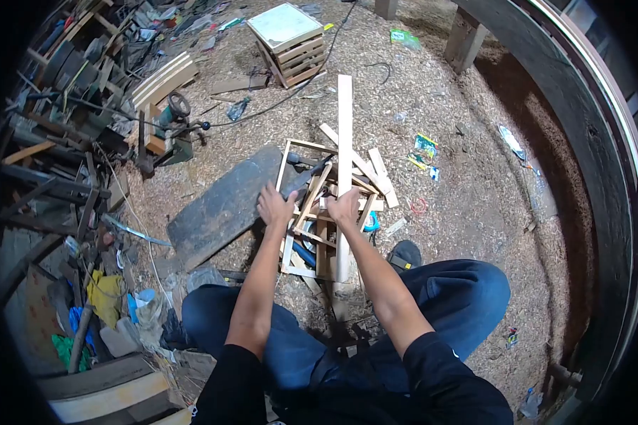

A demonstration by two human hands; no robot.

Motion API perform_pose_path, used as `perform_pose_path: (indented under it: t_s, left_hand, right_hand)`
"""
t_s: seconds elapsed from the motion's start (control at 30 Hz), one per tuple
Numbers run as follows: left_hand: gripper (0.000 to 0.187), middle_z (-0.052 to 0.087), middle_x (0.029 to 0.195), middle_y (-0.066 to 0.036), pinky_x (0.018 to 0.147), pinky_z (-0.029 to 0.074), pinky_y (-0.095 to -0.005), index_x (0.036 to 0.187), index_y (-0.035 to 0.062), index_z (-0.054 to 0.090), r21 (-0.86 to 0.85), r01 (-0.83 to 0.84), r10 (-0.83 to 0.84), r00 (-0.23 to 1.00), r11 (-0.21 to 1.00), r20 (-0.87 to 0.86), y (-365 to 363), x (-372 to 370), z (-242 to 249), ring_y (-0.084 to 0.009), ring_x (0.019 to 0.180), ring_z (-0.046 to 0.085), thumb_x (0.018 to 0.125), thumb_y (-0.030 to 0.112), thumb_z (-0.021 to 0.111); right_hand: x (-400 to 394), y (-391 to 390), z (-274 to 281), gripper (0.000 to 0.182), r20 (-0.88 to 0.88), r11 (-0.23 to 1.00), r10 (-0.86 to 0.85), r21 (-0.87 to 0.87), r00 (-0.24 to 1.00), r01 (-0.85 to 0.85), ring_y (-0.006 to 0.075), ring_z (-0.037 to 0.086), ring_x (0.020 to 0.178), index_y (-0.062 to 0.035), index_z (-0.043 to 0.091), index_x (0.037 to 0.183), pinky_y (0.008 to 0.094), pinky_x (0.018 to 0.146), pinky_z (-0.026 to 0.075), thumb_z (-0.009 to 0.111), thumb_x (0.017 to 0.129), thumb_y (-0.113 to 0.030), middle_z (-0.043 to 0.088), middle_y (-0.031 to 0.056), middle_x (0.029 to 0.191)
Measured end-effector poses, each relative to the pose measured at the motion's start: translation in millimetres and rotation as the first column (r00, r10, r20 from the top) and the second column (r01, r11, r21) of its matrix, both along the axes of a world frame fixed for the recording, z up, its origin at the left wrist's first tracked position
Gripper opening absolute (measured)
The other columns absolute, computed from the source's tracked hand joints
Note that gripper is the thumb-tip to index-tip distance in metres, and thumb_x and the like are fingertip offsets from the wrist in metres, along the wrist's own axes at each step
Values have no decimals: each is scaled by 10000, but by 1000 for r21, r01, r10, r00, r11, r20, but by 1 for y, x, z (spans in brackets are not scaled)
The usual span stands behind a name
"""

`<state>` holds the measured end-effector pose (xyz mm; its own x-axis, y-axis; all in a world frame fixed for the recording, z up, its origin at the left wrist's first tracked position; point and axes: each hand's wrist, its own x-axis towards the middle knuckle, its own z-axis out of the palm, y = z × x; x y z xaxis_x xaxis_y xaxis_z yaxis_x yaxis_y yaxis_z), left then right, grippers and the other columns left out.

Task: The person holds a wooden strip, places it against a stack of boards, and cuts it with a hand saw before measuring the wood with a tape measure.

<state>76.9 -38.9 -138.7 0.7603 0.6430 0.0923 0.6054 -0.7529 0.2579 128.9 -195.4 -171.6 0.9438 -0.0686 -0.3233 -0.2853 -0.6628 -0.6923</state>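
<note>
A long pale wooden strip stands out in front of me, running away from my lap. My right hand is closed round its lower part. My left hand is apart from it, fingers spread, over the left side of a thin wooden frame. Nothing shows in that hand. Beneath and between both hands lies a loose pile of wooden frames and short strips. A blue tape measure sits just right of the pile.
A dark flat board lies left of the frames. Farther off are stacked crates with a white top and a bench vise. Clutter fills the left side. Heavy timber curves along the right.
</note>
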Motion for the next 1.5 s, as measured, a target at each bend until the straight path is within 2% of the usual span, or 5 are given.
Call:
perform_pose_path:
  t_s: [0.07, 0.3, 0.6, 0.9, 1.5]
  left_hand:
    - [610, 522, 1234, -199, 931, 429, -478, 1340, 95, 448, -252, -28, -15, 986, 967, -165, 18, -3, -15, -408, 1106, 527, 816, 311, 673]
    - [234, 604, 1054, -194, 854, 484, -492, 1058, 76, 661, -271, 21, -60, 989, 962, -135, 32, -1, -4, -416, 982, 597, 833, 87, 595]
    - [295, 617, 1011, -216, 853, 472, -474, 1093, 97, 669, -289, 213, -194, 977, 933, 94, 7, 25, 18, -409, 973, 596, 802, 101, 622]
    - [282, 649, 914, -218, 793, 488, -473, 1074, 69, 672, -373, 355, -318, 935, 857, 158, -94, 117, 24, -400, 873, 626, 813, 166, 627]
    - [383, 662, 1022, -200, 848, 491, -432, 1184, 107, 630, -543, 474, -433, 876, 693, 213, -193, 202, -113, -349, 940, 638, 811, 47, 569]
  right_hand:
    - [2, -1, -10, 571, -43, 999, -22, 27, 999, 23, 428, 553, 1042, 56, 372, 1125, 485, 909, 444, 665, 783, -295, 535, 307, 1104]
    - [6, 2, -19, 432, -72, 999, -40, -19, 997, 39, 447, 615, 915, 19, 393, 1088, 512, 809, 493, 667, 782, -115, 604, 277, 1005]
    - [49, -43, 52, 477, 227, 992, 4, -122, 974, 24, 443, 593, 950, 21, 431, 1069, 509, 850, 462, 719, 757, -196, 587, 264, 1017]
    - [120, -147, 92, 482, 234, 938, -146, -277, 961, 210, 368, 641, 917, -22, 452, 1077, 482, 786, 514, 751, 734, -180, 620, 191, 1032]
    - [168, -230, 2, 433, 49, 886, -310, -346, 950, 307, 402, 610, 994, 2, 510, 1114, 481, 884, 480, 697, 790, -215, 630, 226, 1044]
